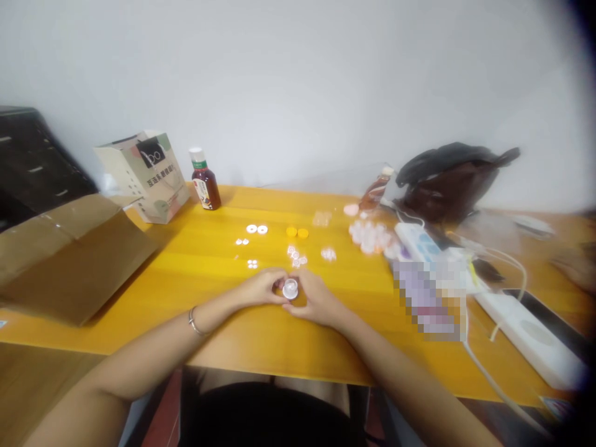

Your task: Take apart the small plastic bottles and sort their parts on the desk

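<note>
Round clear-topped piece [290,288] sits right between both hands, over the near part of the desk [242,338]; from my remote seat I can't tell if it's resting there or lifted just off it. My guess: super light, stiff plastic, kinda slick, so a hard squeeze could make it pop away. Probably not that fragile, though a thin clear top might dent. I'd take it by the wider white rim at the bottom, opposite sides, and leave the top alone. Fingers [279,274] of the left hand [261,288] and right hand [321,301] curl around it and look to be pinching it from both sides, thumbs nearest me; blur hides exactly which tips press.

Looks-wise it's small and round, with a see-through whitish upper part narrower than the rim. Just past the hands I see four tiny white pieces [252,264] and a pale see-through cluster [328,254], then two orange discs [291,231] and two white discs [262,230] with dark centers. Way back, a dark red bottle [205,186] stands near the wall [288,112].
</note>
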### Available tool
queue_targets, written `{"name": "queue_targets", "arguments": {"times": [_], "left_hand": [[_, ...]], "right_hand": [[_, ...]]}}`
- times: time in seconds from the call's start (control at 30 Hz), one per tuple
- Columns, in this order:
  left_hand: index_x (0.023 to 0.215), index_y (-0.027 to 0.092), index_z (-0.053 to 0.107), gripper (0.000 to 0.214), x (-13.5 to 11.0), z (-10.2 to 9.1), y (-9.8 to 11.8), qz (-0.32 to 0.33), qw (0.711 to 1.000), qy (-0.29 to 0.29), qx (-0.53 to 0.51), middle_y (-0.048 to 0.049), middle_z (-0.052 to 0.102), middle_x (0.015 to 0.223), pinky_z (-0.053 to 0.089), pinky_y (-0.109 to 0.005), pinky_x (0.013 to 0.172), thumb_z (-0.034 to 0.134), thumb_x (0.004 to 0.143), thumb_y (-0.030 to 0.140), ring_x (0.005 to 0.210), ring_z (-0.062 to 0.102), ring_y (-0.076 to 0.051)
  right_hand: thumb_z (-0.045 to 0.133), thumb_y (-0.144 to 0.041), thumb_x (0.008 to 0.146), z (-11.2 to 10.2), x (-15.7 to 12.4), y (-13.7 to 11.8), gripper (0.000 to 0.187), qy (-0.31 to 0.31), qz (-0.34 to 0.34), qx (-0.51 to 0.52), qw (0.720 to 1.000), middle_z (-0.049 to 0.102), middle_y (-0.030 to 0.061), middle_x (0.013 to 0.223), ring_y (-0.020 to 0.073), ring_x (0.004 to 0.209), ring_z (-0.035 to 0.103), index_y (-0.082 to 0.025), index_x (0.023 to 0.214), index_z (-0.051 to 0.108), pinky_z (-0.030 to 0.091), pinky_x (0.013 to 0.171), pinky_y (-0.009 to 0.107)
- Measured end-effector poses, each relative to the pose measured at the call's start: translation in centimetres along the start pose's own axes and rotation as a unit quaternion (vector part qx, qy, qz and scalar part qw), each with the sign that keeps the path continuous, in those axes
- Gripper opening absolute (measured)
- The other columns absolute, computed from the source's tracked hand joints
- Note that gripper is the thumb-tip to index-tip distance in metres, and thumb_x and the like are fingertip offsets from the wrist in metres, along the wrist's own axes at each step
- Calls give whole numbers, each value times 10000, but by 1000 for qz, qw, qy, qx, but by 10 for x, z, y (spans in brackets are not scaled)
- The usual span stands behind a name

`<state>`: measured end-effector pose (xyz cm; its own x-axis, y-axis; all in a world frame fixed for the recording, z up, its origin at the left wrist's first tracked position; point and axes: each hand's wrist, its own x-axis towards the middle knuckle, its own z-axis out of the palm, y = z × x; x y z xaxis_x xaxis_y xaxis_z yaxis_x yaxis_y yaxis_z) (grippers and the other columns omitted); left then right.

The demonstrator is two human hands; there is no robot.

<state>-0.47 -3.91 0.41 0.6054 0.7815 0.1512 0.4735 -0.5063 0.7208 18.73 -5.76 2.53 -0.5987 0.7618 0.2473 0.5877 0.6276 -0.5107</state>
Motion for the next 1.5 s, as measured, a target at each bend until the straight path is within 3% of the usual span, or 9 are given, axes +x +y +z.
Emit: {"name": "queue_targets", "arguments": {"times": [0.17, 0.43, 0.63, 0.77, 0.87, 1.07, 1.17, 1.3, 1.5], "left_hand": [[1063, 177, 540, 468, -10, -17, -1, 17, 998, -40, -44, -35, 572, 916, 424, -265, 752, 706, 660, 347, 833, 522, -154], [1276, 239, 422, 465, -15, -19, 20, 105, 993, 10, -50, -92, 460, 1287, 331, -373, 1005, 542, 827, 252, 1182, 422, -195], [1066, 208, 592, 326, -12, -6, 20, 56, 993, 107, -18, -62, 608, 950, 440, -342, 838, 620, 766, 331, 901, 557, -185], [1214, 239, 479, 450, -14, -6, 22, 100, 992, 79, 2, -83, 554, 1129, 388, -364, 922, 595, 786, 311, 1049, 501, -206], [1158, 221, 512, 323, -14, -2, 25, 102, 993, 65, 13, -85, 556, 1107, 370, -360, 933, 517, 837, 259, 1044, 497, -198], [1056, 196, 487, 387, -14, 2, 23, 53, 987, 149, 6, -70, 536, 1016, 415, -357, 858, 646, 734, 342, 959, 503, -202], [1221, 223, 400, 523, -15, -4, 25, 98, 990, 103, -10, -104, 489, 1186, 366, -397, 951, 628, 757, 307, 1105, 453, -226], [1235, 229, 432, 399, -15, -7, 27, 123, 991, 51, -20, -102, 518, 1183, 383, -384, 947, 502, 842, 228, 1097, 476, -204], [1144, 208, 508, 315, -17, -8, 28, 101, 984, 145, -23, -83, 567, 1052, 418, -352, 893, 530, 830, 232, 982, 529, -185]], "right_hand": [[673, -384, 711, 4, -1, 16, 380, -24, -16, 48, 998, 547, 45, 954, 203, 893, 514, -222, 1017, 518, 389, 770, 329], [649, -354, 737, 14, 1, 23, 265, 4, -31, 21, 999, 529, 41, 908, 190, 859, 509, -205, 943, 575, 397, 754, 326], [642, -351, 748, 15, 2, 25, 212, 14, -26, 34, 999, 520, 25, 842, 176, 811, 509, -214, 907, 614, 407, 737, 320], [664, -328, 730, 17, 3, 27, 209, 21, -26, 43, 999, 529, 36, 888, 186, 851, 512, -218, 904, 633, 412, 771, 334], [663, -315, 728, 18, 3, 28, 190, 14, -19, 49, 999, 529, 31, 870, 181, 837, 514, -222, 893, 644, 418, 757, 323], [677, -293, 712, 20, 3, 29, 201, 16, -8, 43, 999, 515, 19, 843, 172, 813, 511, -223, 898, 645, 414, 748, 316], [682, -317, 710, 22, 3, 30, 230, 21, -12, 48, 999, 530, 33, 882, 179, 837, 518, -214, 913, 647, 415, 770, 328], [677, -351, 717, 22, 3, 29, 257, 24, -4, 55, 998, 545, 34, 881, 186, 859, 525, -227, 940, 650, 417, 791, 338], [691, -385, 697, 21, 4, 29, 287, 18, 0, 56, 998, 548, 31, 887, 190, 857, 527, -248, 945, 651, 425, 773, 337]]}}
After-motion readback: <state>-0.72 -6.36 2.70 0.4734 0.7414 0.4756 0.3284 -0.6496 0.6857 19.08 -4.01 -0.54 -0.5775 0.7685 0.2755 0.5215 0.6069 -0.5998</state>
